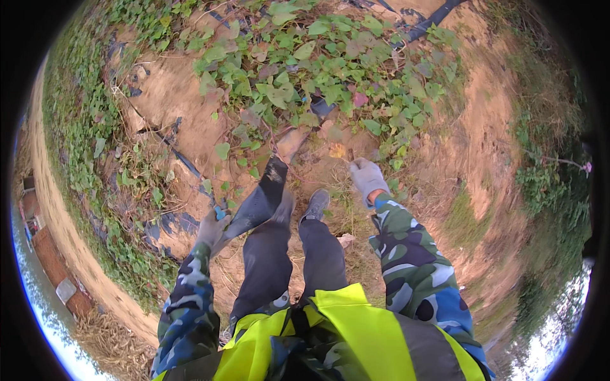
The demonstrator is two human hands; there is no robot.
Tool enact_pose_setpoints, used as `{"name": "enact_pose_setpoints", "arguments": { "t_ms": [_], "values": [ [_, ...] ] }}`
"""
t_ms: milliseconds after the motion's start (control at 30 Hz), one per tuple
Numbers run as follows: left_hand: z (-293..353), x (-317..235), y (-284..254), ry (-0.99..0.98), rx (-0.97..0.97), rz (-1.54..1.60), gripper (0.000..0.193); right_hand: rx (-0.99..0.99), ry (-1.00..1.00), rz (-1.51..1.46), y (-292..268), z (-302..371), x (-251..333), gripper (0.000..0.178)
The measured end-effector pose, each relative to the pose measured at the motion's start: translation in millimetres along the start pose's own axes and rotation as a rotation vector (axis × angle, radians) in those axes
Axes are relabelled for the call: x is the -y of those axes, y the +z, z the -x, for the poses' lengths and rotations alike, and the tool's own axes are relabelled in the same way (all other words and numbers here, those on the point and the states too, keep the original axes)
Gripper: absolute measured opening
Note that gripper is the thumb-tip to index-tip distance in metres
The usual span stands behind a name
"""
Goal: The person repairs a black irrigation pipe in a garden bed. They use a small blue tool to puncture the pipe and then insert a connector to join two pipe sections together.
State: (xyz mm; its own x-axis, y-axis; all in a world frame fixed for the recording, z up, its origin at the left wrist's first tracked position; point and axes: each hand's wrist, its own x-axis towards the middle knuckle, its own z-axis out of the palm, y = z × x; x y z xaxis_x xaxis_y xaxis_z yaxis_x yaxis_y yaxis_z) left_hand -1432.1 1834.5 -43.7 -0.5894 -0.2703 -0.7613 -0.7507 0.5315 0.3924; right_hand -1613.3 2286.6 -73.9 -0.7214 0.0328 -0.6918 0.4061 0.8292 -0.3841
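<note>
My left hand [211, 230], in a light grey glove, is closed at the lower left beside my leg. It grips a strip of black plastic film [264, 193], which stretches up and right toward the leafy vines [330, 70]. A small blue piece [220, 213] shows at its fingers; its kind is unclear. My right hand [366, 178], gloved in the same grey, is held over the soil right of my shoes, its fingers curled. Whether they pinch anything is too small to see. A yellowed leaf [337, 150] lies just left of its fingertips.
Torn black plastic [171, 225] and a thin dark strip [181, 159] lie on the sandy soil [168, 86] at left. A black tube-like length [432, 19] crosses the far right. My shoe [316, 204] stands below the vines. Taller greenery [549, 184] borders the right.
</note>
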Motion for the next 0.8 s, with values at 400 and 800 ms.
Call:
{"name": "enact_pose_setpoints", "arguments": {
  "t_ms": [400,800],
  "values": [
    [-153.9,-214.5,42.5,0.32,0.039,0.277,0.038,0.118,-0.083,0.03,-61.8,-125.1,69.0,0.039],
    [-350.1,-281.3,238.3,0.098,0.062,0.439,0.041,0.287,-0.397,0.04,6.0,-347.4,107.2,0.028]
  ]
}}
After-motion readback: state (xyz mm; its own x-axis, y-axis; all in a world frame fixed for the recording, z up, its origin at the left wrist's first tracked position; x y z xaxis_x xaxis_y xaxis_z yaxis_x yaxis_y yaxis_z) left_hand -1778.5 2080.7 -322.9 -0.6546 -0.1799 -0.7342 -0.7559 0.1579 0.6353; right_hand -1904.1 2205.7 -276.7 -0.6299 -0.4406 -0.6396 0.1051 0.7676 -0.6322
